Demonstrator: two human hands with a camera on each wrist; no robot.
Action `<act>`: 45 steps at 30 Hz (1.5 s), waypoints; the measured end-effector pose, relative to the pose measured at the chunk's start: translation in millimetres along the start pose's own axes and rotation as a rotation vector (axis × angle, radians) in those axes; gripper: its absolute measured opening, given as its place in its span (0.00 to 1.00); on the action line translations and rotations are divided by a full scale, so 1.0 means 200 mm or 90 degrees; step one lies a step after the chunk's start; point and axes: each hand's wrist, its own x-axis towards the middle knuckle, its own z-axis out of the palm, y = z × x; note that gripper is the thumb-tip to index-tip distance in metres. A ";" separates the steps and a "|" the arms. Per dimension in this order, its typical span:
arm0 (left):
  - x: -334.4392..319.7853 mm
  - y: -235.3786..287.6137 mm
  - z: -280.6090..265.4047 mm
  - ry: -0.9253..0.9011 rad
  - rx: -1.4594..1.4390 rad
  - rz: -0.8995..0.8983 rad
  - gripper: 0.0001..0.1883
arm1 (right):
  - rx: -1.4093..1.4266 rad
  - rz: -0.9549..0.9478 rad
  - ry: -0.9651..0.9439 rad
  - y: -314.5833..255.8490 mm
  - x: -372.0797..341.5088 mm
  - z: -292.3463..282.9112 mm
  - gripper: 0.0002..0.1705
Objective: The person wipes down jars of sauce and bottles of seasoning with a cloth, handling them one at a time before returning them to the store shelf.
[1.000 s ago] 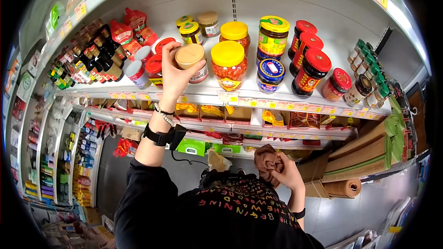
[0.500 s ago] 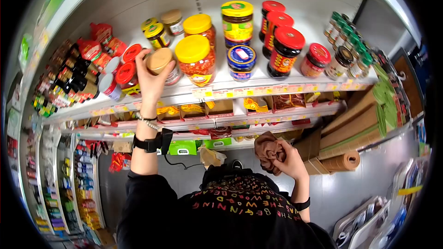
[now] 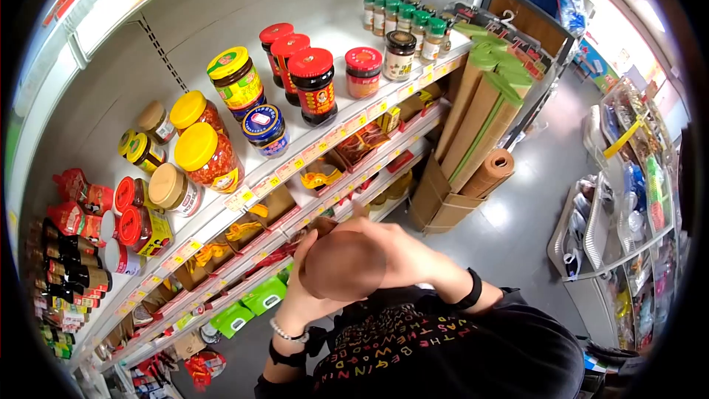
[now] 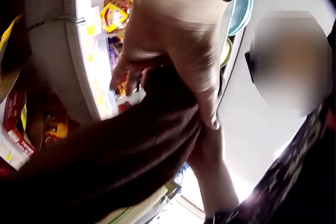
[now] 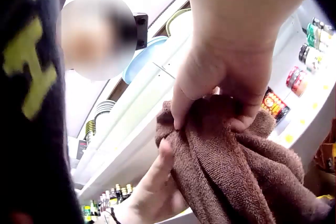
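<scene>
Both hands are together on a brown towel [image 3: 343,266] in front of the shelf. In the right wrist view its terry folds hang from the right hand [image 5: 226,71], which pinches it between thumb and fingers. My left hand [image 4: 168,40] holds the towel from the other side, thumb along the cloth. In the head view the left hand [image 3: 295,299] and right hand [image 3: 410,255] flank the blurred, bunched towel. A jar with a beige lid [image 3: 171,186] stands on the top shelf beside a yellow-lidded jar of red chili [image 3: 210,159], away from both hands.
Red-lidded jars [image 3: 316,85], a blue-lidded jar [image 3: 264,129] and green-capped spice bottles [image 3: 419,29] line the top shelf [image 3: 303,148]. Rolled mats [image 3: 473,118] stand in a carton at its right end. Wire baskets [image 3: 609,192] stand across the aisle at right.
My left hand has let go of the beige-lidded jar and come down to the towel, joining the right hand. The towel is now between both hands, and the head view has turned to the right.
</scene>
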 end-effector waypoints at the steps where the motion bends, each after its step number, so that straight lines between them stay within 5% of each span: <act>1: 0.01 -0.02 0.04 0.066 0.035 0.035 0.60 | 0.007 -0.007 -0.008 -0.02 0.01 0.02 0.37; 4: 0.06 -0.01 0.13 0.188 0.014 0.105 0.52 | -0.002 0.007 -0.041 -0.06 0.02 -0.04 0.34; 7: 0.07 0.00 0.18 0.232 -0.103 0.005 0.44 | -0.215 -0.055 -0.097 -0.05 0.00 -0.27 0.30; 14: 0.27 -0.14 0.33 0.223 0.004 -0.089 0.43 | -0.648 0.013 0.124 -0.09 0.06 -1.37 0.16; 18: 0.56 -0.18 0.50 0.241 0.028 -0.118 0.43 | -0.779 0.007 0.112 -0.02 0.20 -2.01 0.14; 22: 0.79 -0.19 0.66 0.266 0.078 -0.112 0.44 | -0.772 0.053 0.010 0.08 0.35 -2.35 0.15; 30: 0.94 -0.19 0.91 0.365 0.071 -0.184 0.44 | -0.738 -0.076 -0.172 0.36 0.68 -2.47 0.22; 45: 1.05 -0.19 1.00 0.375 0.093 -0.255 0.44 | -0.689 -0.136 -0.149 0.56 0.76 -2.39 0.22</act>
